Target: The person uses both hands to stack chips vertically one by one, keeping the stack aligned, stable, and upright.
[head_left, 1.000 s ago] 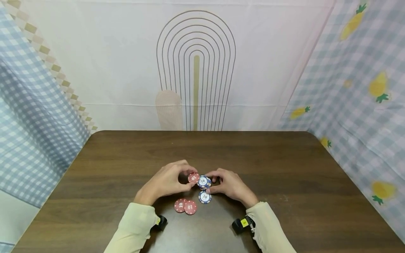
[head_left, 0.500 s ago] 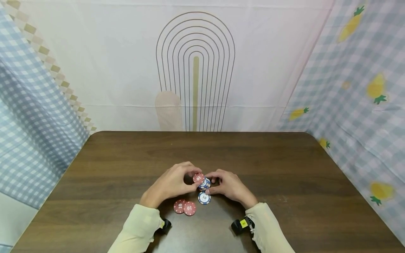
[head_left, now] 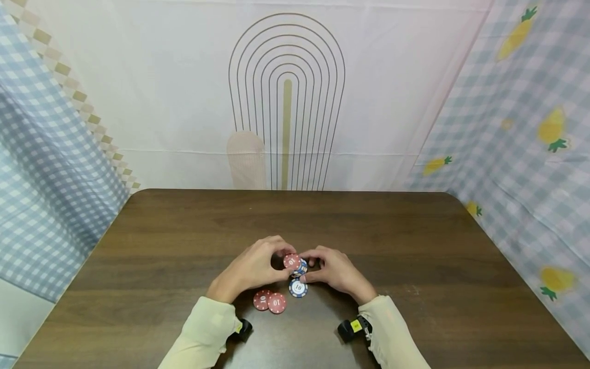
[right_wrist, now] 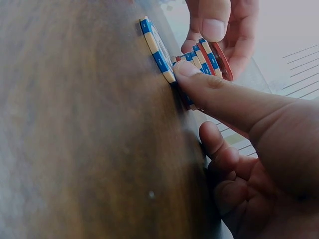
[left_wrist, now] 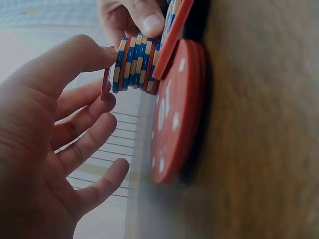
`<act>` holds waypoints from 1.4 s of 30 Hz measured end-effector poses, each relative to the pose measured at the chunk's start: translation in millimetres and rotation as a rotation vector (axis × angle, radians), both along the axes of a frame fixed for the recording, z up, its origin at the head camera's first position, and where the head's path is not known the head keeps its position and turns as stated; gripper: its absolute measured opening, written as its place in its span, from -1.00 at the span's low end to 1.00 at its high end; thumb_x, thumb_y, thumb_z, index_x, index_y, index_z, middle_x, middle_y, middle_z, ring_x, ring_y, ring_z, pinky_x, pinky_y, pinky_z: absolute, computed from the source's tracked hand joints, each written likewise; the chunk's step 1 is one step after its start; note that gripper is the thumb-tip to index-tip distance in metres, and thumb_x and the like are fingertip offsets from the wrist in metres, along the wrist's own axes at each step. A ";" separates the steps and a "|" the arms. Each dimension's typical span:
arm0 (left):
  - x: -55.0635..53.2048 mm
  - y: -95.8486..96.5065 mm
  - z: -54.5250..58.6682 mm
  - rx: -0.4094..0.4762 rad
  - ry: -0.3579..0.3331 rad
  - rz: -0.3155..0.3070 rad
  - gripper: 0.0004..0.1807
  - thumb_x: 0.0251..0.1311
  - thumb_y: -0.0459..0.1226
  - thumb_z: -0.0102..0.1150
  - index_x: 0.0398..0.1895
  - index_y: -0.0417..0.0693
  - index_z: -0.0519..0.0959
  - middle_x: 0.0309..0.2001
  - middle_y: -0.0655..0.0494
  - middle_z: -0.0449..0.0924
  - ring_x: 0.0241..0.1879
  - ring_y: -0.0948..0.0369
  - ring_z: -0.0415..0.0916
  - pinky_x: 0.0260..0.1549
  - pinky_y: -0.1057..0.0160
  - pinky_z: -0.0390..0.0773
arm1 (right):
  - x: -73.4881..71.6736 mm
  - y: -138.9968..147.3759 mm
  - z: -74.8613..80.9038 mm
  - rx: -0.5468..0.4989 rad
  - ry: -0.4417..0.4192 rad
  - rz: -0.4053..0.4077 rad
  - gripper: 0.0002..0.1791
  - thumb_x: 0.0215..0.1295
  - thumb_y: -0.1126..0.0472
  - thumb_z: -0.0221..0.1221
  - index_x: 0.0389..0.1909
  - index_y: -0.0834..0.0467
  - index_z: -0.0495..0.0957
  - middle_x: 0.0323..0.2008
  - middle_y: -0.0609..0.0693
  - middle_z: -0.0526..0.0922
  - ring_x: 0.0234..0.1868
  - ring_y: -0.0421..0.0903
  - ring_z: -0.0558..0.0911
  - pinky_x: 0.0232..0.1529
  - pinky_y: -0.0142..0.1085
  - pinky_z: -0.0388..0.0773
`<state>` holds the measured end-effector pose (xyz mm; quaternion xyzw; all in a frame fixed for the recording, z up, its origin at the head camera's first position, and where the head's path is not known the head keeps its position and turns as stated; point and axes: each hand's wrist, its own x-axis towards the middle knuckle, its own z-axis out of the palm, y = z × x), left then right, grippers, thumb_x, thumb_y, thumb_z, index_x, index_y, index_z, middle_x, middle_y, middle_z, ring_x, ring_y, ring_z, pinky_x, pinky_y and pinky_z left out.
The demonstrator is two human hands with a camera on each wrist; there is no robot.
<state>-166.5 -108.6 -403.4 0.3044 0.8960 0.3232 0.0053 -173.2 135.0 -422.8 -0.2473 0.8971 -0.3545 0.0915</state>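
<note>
Between thumb and fingertips, my left hand pinches a red poker chip by its edges. That chip is close over the top of a stack of poker chips, blue-and-white ones with red ones among them. The stack leans a little in the right wrist view. My right hand holds the stack from the right, thumb on the near side low down and index finger at the far side. A single blue-and-white chip lies flat just in front of the stack, near the right thumb.
Two red chips, one overlapping the other, lie on the brown wooden table below the left hand. A patterned white cloth hangs behind the table, with checked cloths at the sides.
My left hand has moved right with the red chip, from beside the stack to over its top. The right hand has stayed at the stack.
</note>
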 end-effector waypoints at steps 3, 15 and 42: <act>0.9 1.0 0.4 -0.008 0.000 0.004 -0.63 0.17 -0.16 0.46 0.06 0.02 0.73 -0.06 0.24 0.66 -0.07 0.27 0.61 0.02 0.12 0.63 | -0.3 -0.4 -0.3 0.005 0.002 -0.001 -0.55 0.14 0.05 0.57 0.07 -0.04 0.76 -0.33 -0.19 0.55 -0.39 -0.28 0.43 -0.32 -0.33 0.36; 4.5 1.2 0.9 -0.028 -0.009 0.005 -0.63 0.23 -0.13 0.45 0.10 0.04 0.72 -0.03 0.23 0.66 -0.06 0.27 0.59 0.02 0.11 0.63 | 0.7 -3.1 -0.5 0.010 -0.014 -0.006 -0.55 0.15 0.07 0.57 0.08 -0.04 0.76 -0.32 -0.21 0.55 -0.37 -0.27 0.43 -0.30 -0.32 0.37; 0.2 -8.9 7.9 -0.021 -0.087 -0.032 -0.60 0.31 -0.17 0.42 0.18 -0.03 0.69 0.06 0.16 0.69 0.03 0.19 0.63 0.10 0.07 0.63 | 2.0 -0.6 3.0 -0.010 -0.042 -0.024 -0.53 0.16 0.04 0.57 0.11 -0.08 0.76 -0.30 -0.17 0.57 -0.33 -0.23 0.45 -0.26 -0.32 0.39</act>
